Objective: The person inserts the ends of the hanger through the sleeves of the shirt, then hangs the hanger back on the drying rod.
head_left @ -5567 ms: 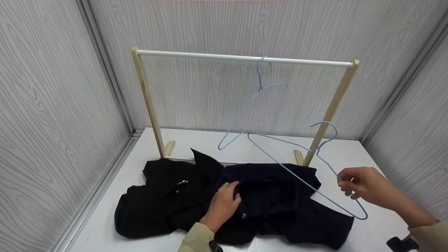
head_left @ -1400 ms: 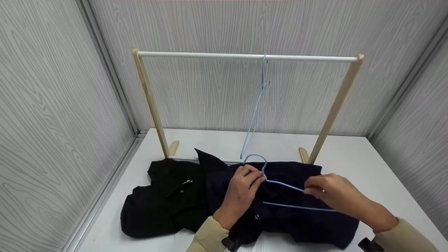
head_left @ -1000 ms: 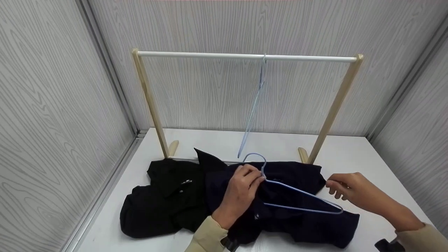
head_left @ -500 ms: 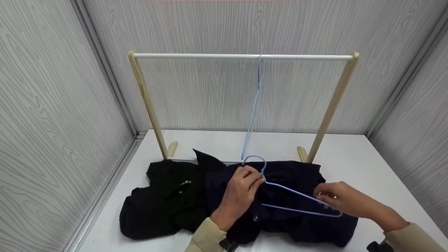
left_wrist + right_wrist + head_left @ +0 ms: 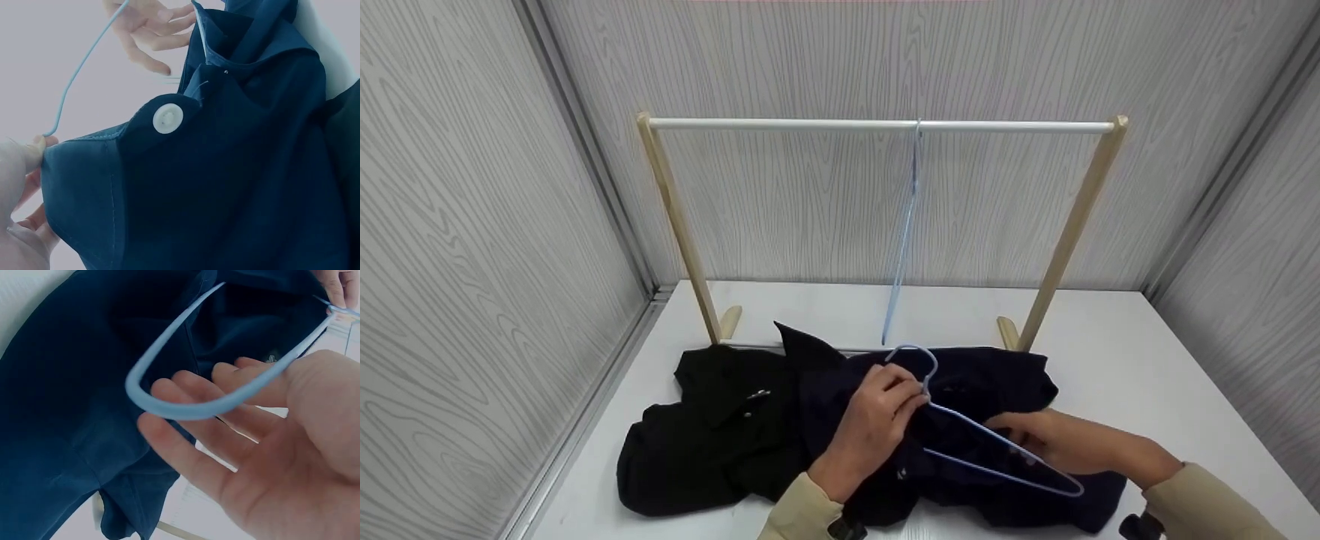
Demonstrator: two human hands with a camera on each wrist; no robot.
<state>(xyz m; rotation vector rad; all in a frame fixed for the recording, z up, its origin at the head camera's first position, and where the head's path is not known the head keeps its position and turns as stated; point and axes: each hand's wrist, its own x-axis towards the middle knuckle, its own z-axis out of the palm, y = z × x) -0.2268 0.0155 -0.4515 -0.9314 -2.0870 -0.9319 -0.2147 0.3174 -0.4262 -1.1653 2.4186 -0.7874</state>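
Observation:
A navy shirt lies on the table with its neck opening facing up. My left hand pinches a light-blue wire hanger near its neck, together with the shirt's collar edge. One hanger arm reaches right over the shirt, its rounded end free; the other end is hidden in the cloth. My right hand is behind that free end, fingers loosely spread close to the shirt, as the right wrist view shows. A white button shows beside the collar in the left wrist view.
A black shirt lies left of the navy one, partly overlapped. Behind stands a clothes rack with wooden legs and a white bar. A second wire hanger hangs from it. Patterned panels enclose the white table.
Earlier my right hand carried the hanger, then passed its neck to my left hand and let go. It drew off right and has come back left behind the wire. The hanger's free end has dipped.

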